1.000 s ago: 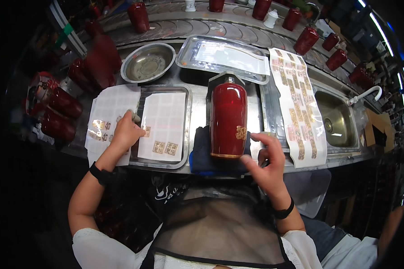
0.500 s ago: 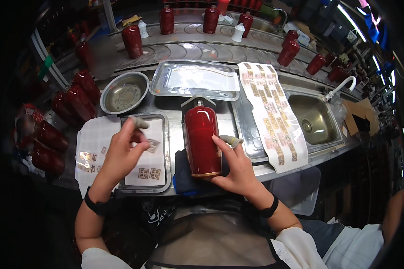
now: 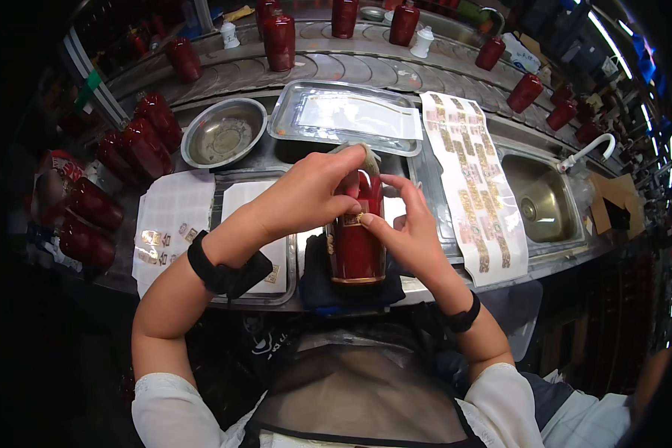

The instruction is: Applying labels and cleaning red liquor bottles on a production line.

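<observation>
A dark red bottle (image 3: 355,250) lies on a dark cloth pad (image 3: 317,280) at the counter's front edge, neck pointing away from me. My left hand (image 3: 310,190) reaches across and presses a small gold label (image 3: 351,219) onto the bottle's body, a pale rag bunched in its fingers near the neck. My right hand (image 3: 407,228) steadies the bottle from the right, thumb and fingertips at the label. A flat steel tray (image 3: 235,246) with a white sheet of labels sits just left of the bottle.
A white label sheet (image 3: 168,220) lies further left, a long strip of gold labels (image 3: 474,187) to the right. A steel bowl (image 3: 224,133), a tray (image 3: 343,116) and a sink (image 3: 545,198) sit behind. Several red bottles (image 3: 138,145) crowd the left and the curved conveyor (image 3: 425,71) behind.
My left hand left the label tray and came over to the bottle with a label. My right hand shifted up the bottle's right side to meet it.
</observation>
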Demonstrator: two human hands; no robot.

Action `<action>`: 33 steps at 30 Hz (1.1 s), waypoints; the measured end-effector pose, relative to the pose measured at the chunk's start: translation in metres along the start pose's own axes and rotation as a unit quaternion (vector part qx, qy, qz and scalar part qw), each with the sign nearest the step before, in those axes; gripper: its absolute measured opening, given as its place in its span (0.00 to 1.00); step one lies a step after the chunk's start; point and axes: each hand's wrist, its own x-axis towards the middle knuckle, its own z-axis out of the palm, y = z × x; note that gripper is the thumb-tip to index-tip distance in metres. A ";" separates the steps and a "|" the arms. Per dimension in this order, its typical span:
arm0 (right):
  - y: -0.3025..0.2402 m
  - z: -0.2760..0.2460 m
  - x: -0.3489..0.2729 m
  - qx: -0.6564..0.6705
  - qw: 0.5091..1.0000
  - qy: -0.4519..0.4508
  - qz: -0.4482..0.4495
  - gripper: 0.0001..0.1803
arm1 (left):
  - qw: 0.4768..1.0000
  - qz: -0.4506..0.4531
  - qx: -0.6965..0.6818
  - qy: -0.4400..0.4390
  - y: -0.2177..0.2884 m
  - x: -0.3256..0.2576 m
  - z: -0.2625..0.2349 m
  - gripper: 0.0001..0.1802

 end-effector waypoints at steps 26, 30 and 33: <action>0.026 0.022 0.017 0.197 0.980 0.019 0.034 0.32 | 0.831 -0.180 -0.469 0.238 -0.015 -0.046 0.079 0.34; 0.027 0.021 0.017 0.197 0.979 0.023 0.049 0.33 | 0.816 -0.178 -0.496 0.240 -0.013 -0.046 0.078 0.30; 0.024 0.020 0.015 0.203 0.978 0.015 0.049 0.34 | 0.815 -0.178 -0.495 0.243 -0.013 -0.046 0.079 0.31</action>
